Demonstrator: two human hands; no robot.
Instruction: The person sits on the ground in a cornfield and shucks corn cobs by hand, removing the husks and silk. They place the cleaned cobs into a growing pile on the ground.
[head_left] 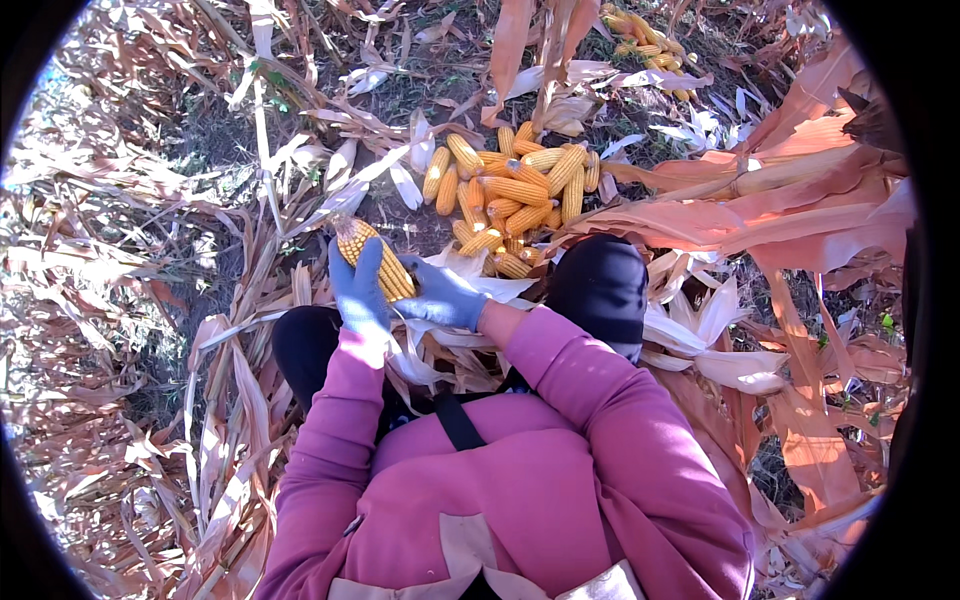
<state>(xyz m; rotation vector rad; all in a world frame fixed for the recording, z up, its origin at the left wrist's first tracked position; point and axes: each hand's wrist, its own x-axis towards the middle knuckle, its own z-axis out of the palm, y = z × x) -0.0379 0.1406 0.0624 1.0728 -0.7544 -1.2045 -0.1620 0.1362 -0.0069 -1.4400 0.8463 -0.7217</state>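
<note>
An ear of corn [394, 274] with bare yellow kernels lies slanted between my two gloved hands. My left hand [358, 290], in a blue-grey glove, is wrapped round its upper part, thumb across the kernels. At the lower end, my right hand [445, 297], gloved alike, closes on the butt of the ear; its fingertips are partly hidden. Pale husk [410, 350] hangs just below the hands. Beyond them, to the right, a pile of husked corn ears [515, 195] rests on the ground.
Farther off at the upper right is a smaller corn heap [650, 50]. Dry stalks and leaves [720, 215] stretch across the right side, close to my right knee [600, 290]. Loose husks and leaf litter [120, 350] cover the ground at the left.
</note>
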